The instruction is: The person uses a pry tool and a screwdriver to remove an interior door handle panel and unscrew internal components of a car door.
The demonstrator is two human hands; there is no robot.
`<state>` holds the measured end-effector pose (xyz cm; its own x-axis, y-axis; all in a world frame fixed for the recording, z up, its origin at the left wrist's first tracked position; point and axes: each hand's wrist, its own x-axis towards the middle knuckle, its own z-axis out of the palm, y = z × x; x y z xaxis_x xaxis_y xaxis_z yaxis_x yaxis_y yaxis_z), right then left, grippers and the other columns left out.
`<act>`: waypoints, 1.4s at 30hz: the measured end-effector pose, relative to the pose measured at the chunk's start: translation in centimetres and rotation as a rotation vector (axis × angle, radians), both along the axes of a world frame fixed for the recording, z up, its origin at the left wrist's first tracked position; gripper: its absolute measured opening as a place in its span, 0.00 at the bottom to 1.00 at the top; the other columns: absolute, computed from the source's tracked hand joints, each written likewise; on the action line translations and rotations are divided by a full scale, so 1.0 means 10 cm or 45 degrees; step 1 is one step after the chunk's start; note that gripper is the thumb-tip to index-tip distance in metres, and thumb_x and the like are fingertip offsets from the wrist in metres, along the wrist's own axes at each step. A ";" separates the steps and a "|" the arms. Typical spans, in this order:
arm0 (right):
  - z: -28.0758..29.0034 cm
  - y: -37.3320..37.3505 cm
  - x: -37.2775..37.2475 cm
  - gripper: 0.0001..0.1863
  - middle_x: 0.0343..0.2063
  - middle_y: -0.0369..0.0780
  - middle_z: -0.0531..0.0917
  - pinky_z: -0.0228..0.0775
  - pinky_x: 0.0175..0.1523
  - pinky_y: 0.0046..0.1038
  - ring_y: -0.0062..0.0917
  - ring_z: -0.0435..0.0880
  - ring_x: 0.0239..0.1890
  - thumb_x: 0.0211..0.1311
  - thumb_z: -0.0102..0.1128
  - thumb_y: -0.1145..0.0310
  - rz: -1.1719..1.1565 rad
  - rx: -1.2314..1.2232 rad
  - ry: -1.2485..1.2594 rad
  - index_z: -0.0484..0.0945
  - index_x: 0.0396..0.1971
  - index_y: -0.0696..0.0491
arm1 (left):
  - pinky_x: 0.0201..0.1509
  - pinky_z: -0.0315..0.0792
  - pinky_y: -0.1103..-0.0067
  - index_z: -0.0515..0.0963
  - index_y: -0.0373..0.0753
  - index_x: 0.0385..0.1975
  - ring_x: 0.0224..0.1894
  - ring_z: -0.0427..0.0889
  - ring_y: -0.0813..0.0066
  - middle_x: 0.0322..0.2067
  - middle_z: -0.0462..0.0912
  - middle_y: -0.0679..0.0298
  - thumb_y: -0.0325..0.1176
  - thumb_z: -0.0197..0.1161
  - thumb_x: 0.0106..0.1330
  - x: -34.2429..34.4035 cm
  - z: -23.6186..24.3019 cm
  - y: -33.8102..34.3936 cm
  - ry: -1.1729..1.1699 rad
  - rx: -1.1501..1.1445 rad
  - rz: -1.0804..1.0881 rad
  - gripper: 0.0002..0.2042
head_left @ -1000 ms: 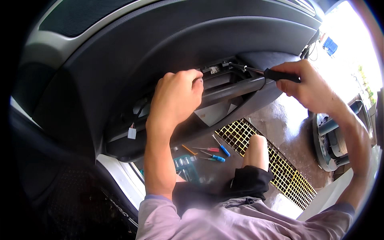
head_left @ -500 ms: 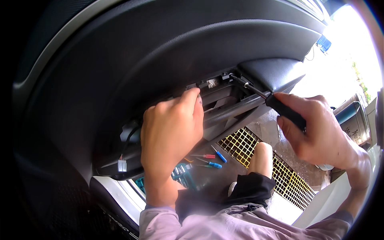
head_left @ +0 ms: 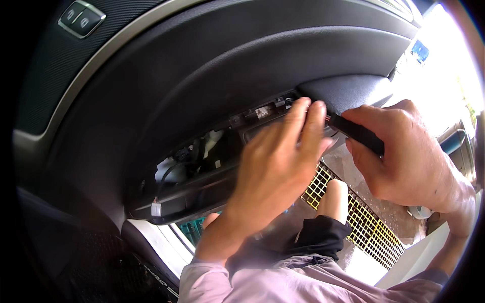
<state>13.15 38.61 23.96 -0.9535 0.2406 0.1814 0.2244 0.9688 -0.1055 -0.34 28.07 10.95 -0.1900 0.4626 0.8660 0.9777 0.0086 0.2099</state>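
My right hand [head_left: 404, 156] is closed around the black handle of a screwdriver [head_left: 359, 135], whose shaft points up and left into the opening of a dark car door panel [head_left: 217, 65]. My left hand [head_left: 278, 156], smeared a little by motion, has its fingers stretched toward the shaft, just below the padded armrest [head_left: 343, 93]. Those fingers hide most of the shaft and the tip, and I cannot tell whether they touch it. Along the opening, brackets and a dark cavity [head_left: 202, 151] show. A white connector [head_left: 156, 209] hangs on a wire at its left end.
Lock buttons [head_left: 81, 19] sit at the panel's upper left. Below the door are a teal tool tray [head_left: 192, 232], partly hidden by my left arm, and a yellow floor grating [head_left: 364, 222] beside my bent leg [head_left: 333, 197]. At the right stands a metal container [head_left: 459, 151].
My left hand has left the middle of the opening and moved right to the screwdriver shaft, its fingers straightening. My right hand keeps its grip. The view has shifted slightly.
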 end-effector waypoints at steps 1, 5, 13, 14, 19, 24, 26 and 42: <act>0.02 0.01 -0.02 0.14 0.23 0.50 0.83 0.75 0.38 0.37 0.46 0.85 0.28 0.54 0.62 0.79 0.014 -0.071 -0.015 0.83 0.42 0.63 | 0.37 0.83 0.72 0.79 0.34 0.54 0.34 0.88 0.61 0.46 0.84 0.54 0.29 0.75 0.59 0.01 -0.06 0.13 0.019 0.092 0.006 0.23; 0.21 -0.05 -0.11 0.14 0.43 0.46 0.82 0.76 0.52 0.31 0.34 0.85 0.45 0.61 0.68 0.73 -0.243 -0.222 -0.042 0.82 0.47 0.60 | 0.33 0.83 0.77 0.76 0.21 0.56 0.28 0.88 0.68 0.44 0.84 0.46 0.29 0.63 0.69 0.02 -0.23 0.50 0.117 0.378 0.053 0.20; 0.28 0.18 -0.23 0.17 0.44 0.41 0.82 0.76 0.53 0.28 0.27 0.84 0.47 0.60 0.70 0.77 -0.197 -0.044 -0.021 0.80 0.49 0.61 | 0.36 0.85 0.80 0.75 0.20 0.55 0.32 0.90 0.67 0.43 0.85 0.42 0.26 0.62 0.66 0.13 -0.21 0.77 -0.090 0.486 0.279 0.20; 0.32 0.20 -0.20 0.17 0.43 0.42 0.83 0.76 0.51 0.28 0.27 0.84 0.46 0.60 0.70 0.77 -0.173 0.046 -0.029 0.81 0.49 0.61 | 0.36 0.85 0.81 0.75 0.20 0.55 0.32 0.90 0.66 0.43 0.85 0.42 0.25 0.62 0.65 0.16 -0.18 0.80 -0.145 0.499 0.216 0.20; 0.32 0.27 -0.35 0.18 0.33 0.42 0.83 0.72 0.42 0.31 0.33 0.83 0.35 0.54 0.68 0.79 0.360 0.558 -0.228 0.83 0.47 0.58 | 0.29 0.83 0.80 0.74 0.18 0.53 0.26 0.88 0.68 0.37 0.82 0.47 0.21 0.63 0.58 0.10 -0.20 0.81 -0.283 0.442 0.103 0.22; 0.44 0.20 -0.36 0.16 0.24 0.40 0.80 0.73 0.36 0.32 0.38 0.83 0.30 0.52 0.70 0.76 0.411 0.732 -0.396 0.84 0.43 0.55 | 0.25 0.82 0.80 0.73 0.17 0.54 0.23 0.86 0.70 0.34 0.80 0.51 0.21 0.64 0.58 0.12 -0.11 0.79 -0.217 0.388 0.057 0.23; 0.44 0.26 -0.32 0.16 0.24 0.39 0.80 0.73 0.33 0.33 0.36 0.83 0.27 0.51 0.71 0.74 0.549 0.952 -0.407 0.84 0.42 0.57 | 0.24 0.81 0.81 0.73 0.19 0.53 0.22 0.86 0.71 0.32 0.80 0.54 0.22 0.64 0.60 0.12 -0.12 0.84 -0.181 0.438 0.039 0.22; 0.28 0.52 -0.16 0.10 0.28 0.49 0.84 0.77 0.40 0.38 0.47 0.84 0.32 0.49 0.67 0.77 0.426 0.401 -0.273 0.84 0.35 0.60 | 0.32 0.85 0.75 0.76 0.28 0.46 0.29 0.89 0.64 0.32 0.83 0.57 0.23 0.59 0.65 0.12 -0.15 0.77 -0.224 0.144 0.147 0.11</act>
